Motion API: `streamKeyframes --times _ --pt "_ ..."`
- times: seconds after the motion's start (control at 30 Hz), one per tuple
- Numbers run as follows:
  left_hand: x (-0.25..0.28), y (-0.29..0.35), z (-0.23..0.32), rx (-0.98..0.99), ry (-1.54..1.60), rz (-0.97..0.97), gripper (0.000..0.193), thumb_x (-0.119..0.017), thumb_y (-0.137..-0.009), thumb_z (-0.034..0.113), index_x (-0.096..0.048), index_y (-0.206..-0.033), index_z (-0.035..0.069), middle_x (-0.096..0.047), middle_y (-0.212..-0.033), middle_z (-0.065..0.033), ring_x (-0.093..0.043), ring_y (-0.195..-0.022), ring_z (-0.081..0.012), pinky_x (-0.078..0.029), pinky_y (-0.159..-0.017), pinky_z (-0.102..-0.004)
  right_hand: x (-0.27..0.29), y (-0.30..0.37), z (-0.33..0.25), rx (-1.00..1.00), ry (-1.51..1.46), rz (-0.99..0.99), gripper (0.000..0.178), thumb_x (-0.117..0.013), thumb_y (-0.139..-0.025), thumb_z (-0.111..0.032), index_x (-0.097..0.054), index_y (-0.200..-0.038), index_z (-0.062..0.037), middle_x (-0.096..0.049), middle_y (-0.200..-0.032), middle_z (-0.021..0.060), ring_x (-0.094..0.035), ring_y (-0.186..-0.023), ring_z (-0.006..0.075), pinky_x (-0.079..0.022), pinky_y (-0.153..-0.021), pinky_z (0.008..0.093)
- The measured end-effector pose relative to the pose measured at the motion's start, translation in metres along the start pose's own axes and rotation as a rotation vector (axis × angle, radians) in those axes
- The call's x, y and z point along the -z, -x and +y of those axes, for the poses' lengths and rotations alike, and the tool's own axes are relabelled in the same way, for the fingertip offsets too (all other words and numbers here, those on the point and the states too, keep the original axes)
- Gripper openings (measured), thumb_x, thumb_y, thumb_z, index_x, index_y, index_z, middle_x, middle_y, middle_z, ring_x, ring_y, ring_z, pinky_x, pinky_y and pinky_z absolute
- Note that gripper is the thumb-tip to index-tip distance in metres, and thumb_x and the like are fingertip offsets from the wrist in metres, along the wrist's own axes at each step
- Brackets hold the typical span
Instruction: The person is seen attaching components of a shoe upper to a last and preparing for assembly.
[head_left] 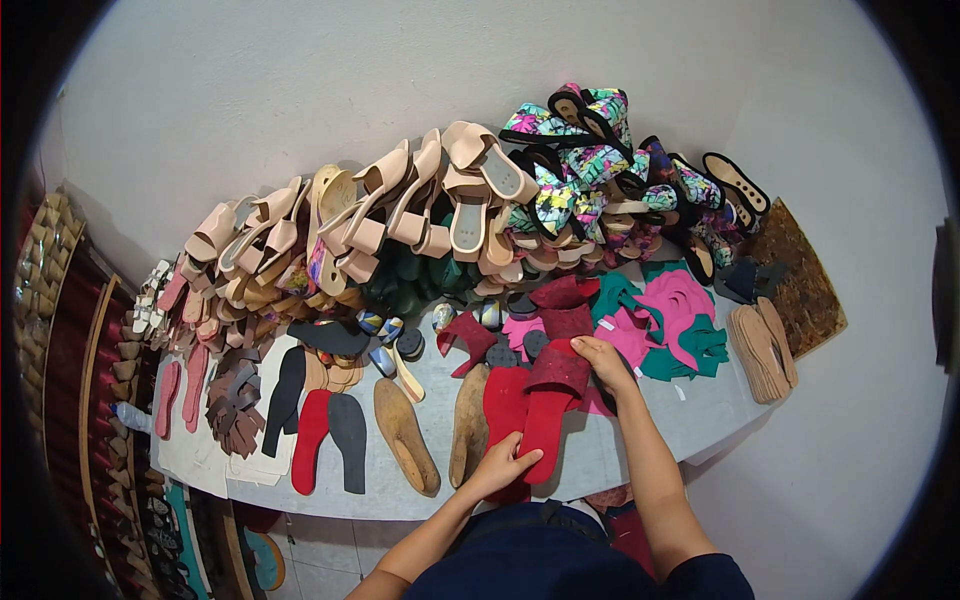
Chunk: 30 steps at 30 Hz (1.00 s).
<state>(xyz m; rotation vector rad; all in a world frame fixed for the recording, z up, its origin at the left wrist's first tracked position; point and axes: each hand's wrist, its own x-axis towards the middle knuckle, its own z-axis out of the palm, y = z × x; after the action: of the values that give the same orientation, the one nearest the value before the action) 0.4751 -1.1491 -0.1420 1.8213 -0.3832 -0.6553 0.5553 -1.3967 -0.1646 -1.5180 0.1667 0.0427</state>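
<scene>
Between both hands I hold a red slide sandal [545,435] with a wide dark red strap over its front. My left hand [500,468] is closed on the near end of its sole, thumb on top. At the far end, my right hand [604,364] is closed on the sandal beside the strap. Another red sole piece [503,392] lies partly under the sandal. Left of it are two wooden shoe lasts [407,437]. Beyond my right hand lie dark red strap pieces [566,293]. Farther left, a red insole [308,442] rests beside a dark grey insole [348,440].
Beige heeled sandals [395,195] and colourful patterned sandals [570,140] are heaped along the wall. Pink cut pieces [670,305] and green ones [705,345] lie right. Stacked tan soles [757,350] stand at the table's [640,425] right edge. Brown straps [236,405] lie left.
</scene>
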Motion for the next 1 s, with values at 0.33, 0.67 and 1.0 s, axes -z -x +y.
streamKeyframes --times 0.33,0.67,1.0 --pt "0.009 -0.014 0.016 0.209 0.668 -0.059 0.039 -0.056 -0.083 0.024 -0.039 -0.109 0.0 -0.05 -0.101 -0.007 -0.048 -0.093 -0.0095 -0.041 -0.08 -0.0237 -0.034 -0.01 -0.013 -0.027 0.014 -0.054 0.028 -0.054 -0.082 -0.024 -0.06 -0.093 0.0014 -0.06 -0.086 0.0026 -0.053 -0.078 0.0093 -0.04 -0.073 0.0223" --pt "0.033 -0.012 0.006 0.073 0.934 0.12 0.044 -0.053 -0.083 0.015 -0.032 -0.12 0.003 -0.048 -0.111 -0.0087 -0.05 -0.096 -0.0142 -0.042 -0.082 -0.0277 -0.044 -0.044 -0.014 -0.059 0.179 0.056 0.033 -0.052 -0.082 -0.025 -0.054 -0.103 0.0001 -0.061 -0.085 0.0073 -0.058 -0.075 0.0176 -0.043 -0.072 0.0258" --pt "0.058 -0.006 0.0 0.047 0.906 0.273 0.039 -0.053 -0.083 0.014 -0.036 -0.117 0.004 -0.05 -0.108 -0.0085 -0.052 -0.095 -0.0151 -0.042 -0.082 -0.0289 -0.05 -0.045 0.01 0.183 1.29 -0.144 0.053 -0.065 -0.063 -0.02 -0.049 -0.114 -0.0155 -0.046 -0.112 0.0142 -0.044 -0.103 0.0333 -0.041 -0.085 0.0401"
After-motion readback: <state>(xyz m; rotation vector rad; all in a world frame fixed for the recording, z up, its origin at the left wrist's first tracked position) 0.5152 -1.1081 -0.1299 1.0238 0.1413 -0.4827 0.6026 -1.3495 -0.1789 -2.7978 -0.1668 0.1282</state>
